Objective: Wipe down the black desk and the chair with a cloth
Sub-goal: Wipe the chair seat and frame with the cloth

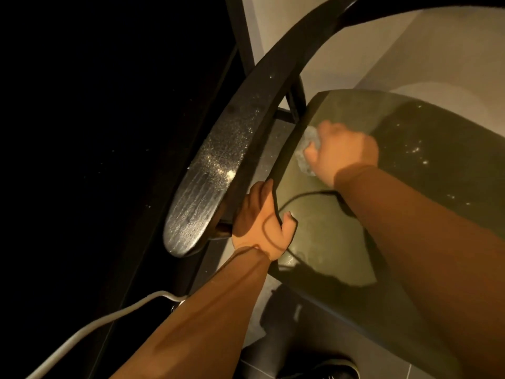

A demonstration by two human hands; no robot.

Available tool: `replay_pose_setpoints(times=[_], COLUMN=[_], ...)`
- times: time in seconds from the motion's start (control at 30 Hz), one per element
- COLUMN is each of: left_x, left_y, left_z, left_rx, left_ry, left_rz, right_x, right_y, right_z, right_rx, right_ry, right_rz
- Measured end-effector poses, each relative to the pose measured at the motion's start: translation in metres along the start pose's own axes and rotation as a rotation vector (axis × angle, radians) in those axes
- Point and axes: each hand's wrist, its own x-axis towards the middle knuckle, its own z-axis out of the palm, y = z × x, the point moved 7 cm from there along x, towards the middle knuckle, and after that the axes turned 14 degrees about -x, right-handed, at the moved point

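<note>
I look down on a dark chair: its curved, dusty backrest (218, 165) runs from upper right to lower left, and its seat (341, 228) spreads to the right. My left hand (262, 228) grips the chair at the seat's rear edge, just under the backrest. My right hand (341, 151) holds a crumpled pale cloth (307, 149) and presses it onto the seat near its back edge. The black desk (95, 132) fills the dark left side, speckled with dust.
A thin black cable (308, 194) crosses the seat and loops over my left hand. A white cord (90, 326) lies along the desk's edge at lower left. Tiled floor and a dark shoe (336, 365) show below. A pale wall (382, 56) stands behind the chair.
</note>
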Motion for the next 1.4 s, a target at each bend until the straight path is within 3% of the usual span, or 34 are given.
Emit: replay_pose_setpoints(times=[0.07,0.17,0.3,0.43,0.57,0.8,0.9,1.0,1.23,1.4], left_x=[0.001,0.001,0.003,0.003,0.001,0.002,0.003,0.002,0.003,0.006], left_y=[0.002,0.001,0.000,0.000,-0.001,0.000,0.001,0.001,-0.001,-0.003], left_z=[0.000,0.000,0.000,0.001,0.000,0.001,-0.001,0.000,0.002,0.003], left_rx=[-0.009,-0.027,-0.016,0.009,0.011,0.020,0.024,0.015,0.017,0.026], left_ry=[-0.001,-0.012,0.007,0.015,0.020,0.024,0.034,0.038,0.010,-0.008], left_rz=[0.001,0.023,0.045,0.029,0.024,0.028,0.028,0.031,0.011,0.023], right_x=[-0.018,-0.068,-0.060,-0.012,-0.034,-0.047,-0.039,-0.054,-0.049,-0.032], right_y=[-0.012,-0.058,-0.060,-0.039,-0.036,-0.029,-0.025,-0.025,-0.019,-0.028], right_z=[0.005,0.009,0.017,0.018,0.010,0.013,0.002,0.000,0.006,0.005], right_rx=[0.077,0.119,0.061,0.038,0.118,0.018,0.083,0.138,0.207,0.188], right_ry=[-0.082,-0.049,-0.020,-0.027,0.091,0.081,0.156,0.243,0.180,0.155], right_rz=[-0.093,-0.373,-0.490,-0.331,-0.157,-0.159,-0.134,-0.248,-0.299,-0.225])
